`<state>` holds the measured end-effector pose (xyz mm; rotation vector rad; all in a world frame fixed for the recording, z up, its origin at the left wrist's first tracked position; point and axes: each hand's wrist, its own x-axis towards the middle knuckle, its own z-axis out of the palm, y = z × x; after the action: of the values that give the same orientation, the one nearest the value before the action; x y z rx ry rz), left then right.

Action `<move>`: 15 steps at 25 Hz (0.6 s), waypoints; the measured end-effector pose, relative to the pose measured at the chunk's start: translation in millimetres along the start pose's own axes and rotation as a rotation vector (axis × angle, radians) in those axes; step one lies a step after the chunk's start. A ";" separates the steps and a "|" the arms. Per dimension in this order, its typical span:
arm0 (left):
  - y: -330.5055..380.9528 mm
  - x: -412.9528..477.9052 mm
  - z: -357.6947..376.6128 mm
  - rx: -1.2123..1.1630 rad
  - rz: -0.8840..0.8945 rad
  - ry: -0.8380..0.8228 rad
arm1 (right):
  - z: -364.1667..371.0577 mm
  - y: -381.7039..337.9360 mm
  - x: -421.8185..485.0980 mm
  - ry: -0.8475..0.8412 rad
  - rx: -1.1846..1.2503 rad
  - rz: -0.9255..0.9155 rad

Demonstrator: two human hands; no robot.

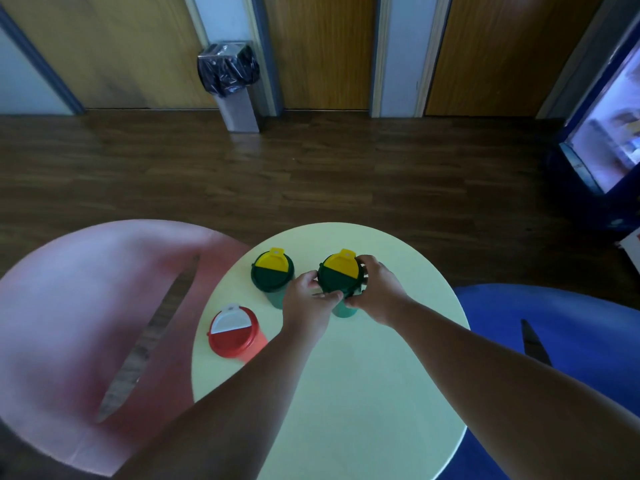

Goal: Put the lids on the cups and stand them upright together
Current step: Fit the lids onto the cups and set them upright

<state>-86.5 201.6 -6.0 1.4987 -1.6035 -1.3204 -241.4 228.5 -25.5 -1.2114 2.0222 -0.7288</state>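
Three lidded cups stand upright on a round pale yellow table (363,375). A green cup with a green and yellow lid (337,277) is at the middle back. My left hand (306,303) grips its near left rim and my right hand (375,292) wraps its right side. A second green cup with a green and yellow lid (273,273) stands just to its left, apart from my hands. A red cup with a red and white lid (232,332) stands nearer, at the table's left edge.
A pink chair (86,323) sits left of the table and a blue chair (571,341) sits right. Beyond is a wooden floor, a bin (230,84) with a black bag by the wall, and a blue cabinet (602,150) at the far right.
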 end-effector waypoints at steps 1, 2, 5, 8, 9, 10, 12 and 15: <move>0.1 1.3 -2.8 0.000 -0.005 0.006 | 3.8 -1.4 3.4 -0.002 0.009 -0.009; -0.4 3.3 -5.4 0.013 -0.007 0.013 | 6.9 -2.3 6.9 -0.007 0.014 -0.018; -4.6 7.8 -8.2 0.012 -0.022 0.031 | 15.3 -3.1 15.0 -0.025 0.026 -0.039; -9.5 9.0 -9.8 0.041 -0.001 0.045 | 19.7 -1.4 18.0 -0.032 0.041 -0.042; -10.2 9.3 -11.4 0.068 0.006 0.052 | 20.6 -0.7 19.4 -0.034 0.040 -0.045; -11.1 9.3 -12.5 0.083 0.011 0.058 | 20.3 -1.5 20.0 -0.039 0.031 -0.046; -14.3 9.6 -15.2 0.113 0.009 0.045 | 18.8 -2.7 19.9 -0.051 0.009 -0.038; -13.3 5.8 -23.6 0.146 0.006 0.011 | 16.6 -1.5 13.9 -0.064 0.005 0.025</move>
<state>-61.3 191.2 -11.1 1.5824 -1.7275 -1.2128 -232.7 213.2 -38.3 -1.1904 1.9787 -0.6744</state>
